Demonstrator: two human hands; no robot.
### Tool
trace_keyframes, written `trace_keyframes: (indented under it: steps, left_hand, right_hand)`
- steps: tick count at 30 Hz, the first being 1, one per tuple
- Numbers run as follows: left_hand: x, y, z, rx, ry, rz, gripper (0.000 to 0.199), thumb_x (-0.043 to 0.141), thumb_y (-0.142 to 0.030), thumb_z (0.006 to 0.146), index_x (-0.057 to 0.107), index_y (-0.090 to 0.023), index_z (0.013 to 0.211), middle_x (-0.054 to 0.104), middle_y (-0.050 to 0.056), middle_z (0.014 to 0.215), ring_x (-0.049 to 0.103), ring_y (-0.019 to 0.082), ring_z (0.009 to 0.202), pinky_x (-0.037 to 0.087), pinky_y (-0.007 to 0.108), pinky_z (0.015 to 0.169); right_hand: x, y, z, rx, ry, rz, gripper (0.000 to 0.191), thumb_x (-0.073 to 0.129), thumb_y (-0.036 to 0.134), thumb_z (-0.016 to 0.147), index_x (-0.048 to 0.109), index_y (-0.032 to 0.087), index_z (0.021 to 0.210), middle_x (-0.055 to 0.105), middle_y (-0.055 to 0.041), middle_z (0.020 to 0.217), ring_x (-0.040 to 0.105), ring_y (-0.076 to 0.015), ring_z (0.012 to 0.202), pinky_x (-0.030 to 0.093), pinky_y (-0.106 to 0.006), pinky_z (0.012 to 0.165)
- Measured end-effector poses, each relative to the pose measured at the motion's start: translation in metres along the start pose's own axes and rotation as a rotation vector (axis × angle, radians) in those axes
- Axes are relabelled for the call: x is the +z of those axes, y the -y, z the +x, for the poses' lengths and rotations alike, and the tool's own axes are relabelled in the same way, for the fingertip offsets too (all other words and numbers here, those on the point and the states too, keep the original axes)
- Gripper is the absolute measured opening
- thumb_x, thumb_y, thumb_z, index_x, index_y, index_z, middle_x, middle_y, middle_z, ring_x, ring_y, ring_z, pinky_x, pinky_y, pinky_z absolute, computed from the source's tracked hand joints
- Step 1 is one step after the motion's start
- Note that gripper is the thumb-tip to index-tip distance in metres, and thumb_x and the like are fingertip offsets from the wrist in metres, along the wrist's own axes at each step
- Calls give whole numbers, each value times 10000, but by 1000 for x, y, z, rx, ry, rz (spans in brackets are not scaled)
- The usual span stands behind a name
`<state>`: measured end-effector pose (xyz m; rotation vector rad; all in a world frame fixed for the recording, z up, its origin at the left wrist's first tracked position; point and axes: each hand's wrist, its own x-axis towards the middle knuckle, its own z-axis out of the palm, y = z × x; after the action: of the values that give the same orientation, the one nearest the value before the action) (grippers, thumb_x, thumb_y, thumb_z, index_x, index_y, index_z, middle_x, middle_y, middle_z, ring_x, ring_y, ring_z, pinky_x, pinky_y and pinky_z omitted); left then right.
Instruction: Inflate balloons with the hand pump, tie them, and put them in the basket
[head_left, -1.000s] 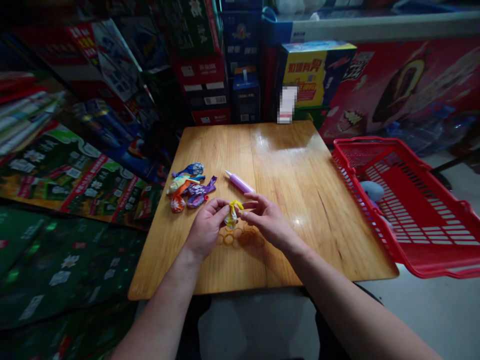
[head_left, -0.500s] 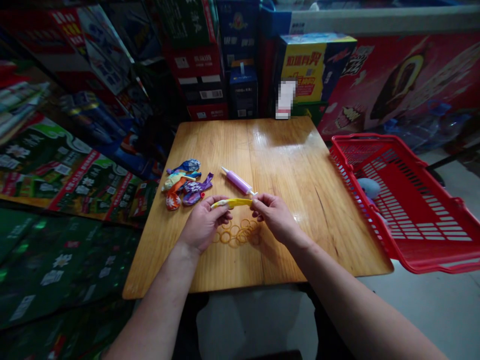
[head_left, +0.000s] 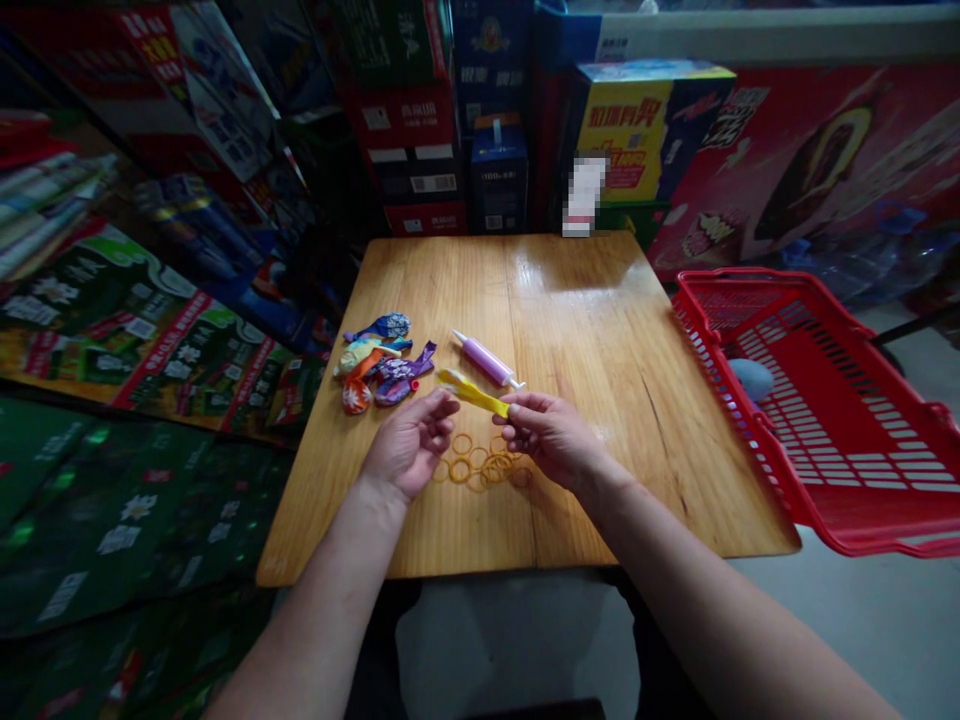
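Note:
A limp yellow balloon (head_left: 480,397) is pinched at its right end by my right hand (head_left: 551,432). Its whitish left end sticks out free, just above the fingertips of my left hand (head_left: 411,440). That hand has its fingers curled loosely and apart, with nothing visible in them. Behind the balloon lies a purple hand pump (head_left: 486,361) with a white nozzle. A pile of deflated balloons (head_left: 385,368), in blue, orange, purple and pale yellow, is at the left. Several rubber bands (head_left: 480,467) lie on the table between my wrists.
The wooden table (head_left: 600,350) spans the middle. A red basket (head_left: 847,430) with a bluish round object (head_left: 751,380) in it stands at the right. Boxes (head_left: 637,130) line the table's far edge, and green cartons (head_left: 135,520) are stacked at the left.
My left hand has let go of the yellow balloon's left end and moved slightly down from it. The balloon now tilts, its left end raised. The view has shifted a little.

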<state>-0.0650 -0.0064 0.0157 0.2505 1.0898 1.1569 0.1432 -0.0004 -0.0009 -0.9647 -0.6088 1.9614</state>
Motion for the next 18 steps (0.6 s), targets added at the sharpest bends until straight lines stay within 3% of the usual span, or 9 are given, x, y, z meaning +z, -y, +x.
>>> trace_keyframes:
  steps: [3,6,10,13,15,18]
  left_hand:
    - [6,11,-6,-173,101,104,239,754,-320,921,732,-83,946,717,83,754,509,31,409,275,114,331]
    - [14,24,-11,-166,214,100,253,802,-322,887,756,-99,997,697,52,749,533,31,456,283,105,351]
    - [20,28,-13,-205,178,14,254,812,-349,874,736,-116,942,625,-9,680,440,6,407,239,104,339]
    - [18,23,-14,-327,229,33,381,720,-488,932,709,-107,937,649,38,715,485,40,402,205,122,313]
    - [16,20,-14,-348,276,-5,349,700,-457,950,702,-109,971,677,70,776,590,82,482,230,122,321]
    - [11,18,-12,-247,206,-114,161,733,-235,923,698,-108,1015,661,31,769,607,67,525,267,114,343]
  right_hand:
    - [6,-7,2,-15,-19,-67,289,916,328,740,734,165,894,734,-38,777,651,-106,615,492,-210,545]
    - [14,-11,2,-51,38,-164,236,876,345,778,754,163,866,728,-35,747,618,-94,588,452,-210,536]
    - [22,-12,0,-136,46,-231,172,860,310,780,776,177,852,727,-16,753,599,-88,597,446,-226,567]
    - [23,-10,-2,-170,32,-212,184,866,312,777,777,179,867,730,-18,760,593,-90,590,446,-235,569]
    - [22,-7,-3,-157,54,-189,211,879,316,771,775,170,883,719,-16,747,566,-79,560,421,-227,542]
    - [18,-3,-5,-70,108,-141,247,897,313,755,772,158,901,697,-9,733,528,-60,531,375,-203,503]
